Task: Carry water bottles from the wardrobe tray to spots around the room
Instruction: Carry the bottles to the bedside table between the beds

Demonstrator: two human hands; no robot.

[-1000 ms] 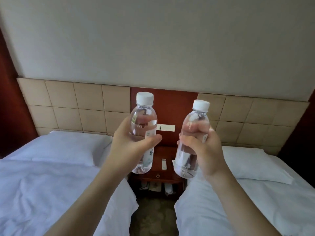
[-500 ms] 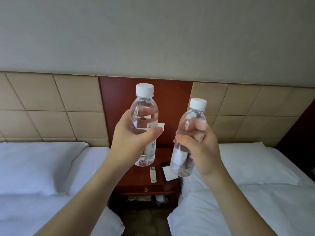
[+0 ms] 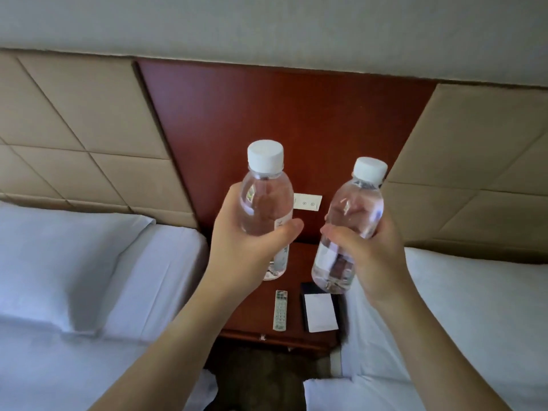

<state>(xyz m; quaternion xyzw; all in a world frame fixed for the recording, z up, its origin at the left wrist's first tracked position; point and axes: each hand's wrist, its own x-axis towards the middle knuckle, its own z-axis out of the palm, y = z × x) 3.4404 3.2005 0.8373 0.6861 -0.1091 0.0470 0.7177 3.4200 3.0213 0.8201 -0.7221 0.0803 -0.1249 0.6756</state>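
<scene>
Gripping one water bottle each: left hand (image 3: 252,247) wrapping the upright left bottle (image 3: 265,209), right hand (image 3: 367,253) curling round the tilted right bottle (image 3: 348,229). Hovering over the counter (image 3: 252,310) between two beds, above a remote (image 3: 280,310) and notepad (image 3: 321,312). Label writing blurring, unreadable.

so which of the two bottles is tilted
The bottle in the right hand: this right bottle leans, cap toward the right. The left bottle, in the left hand, stands nearly upright.
</scene>
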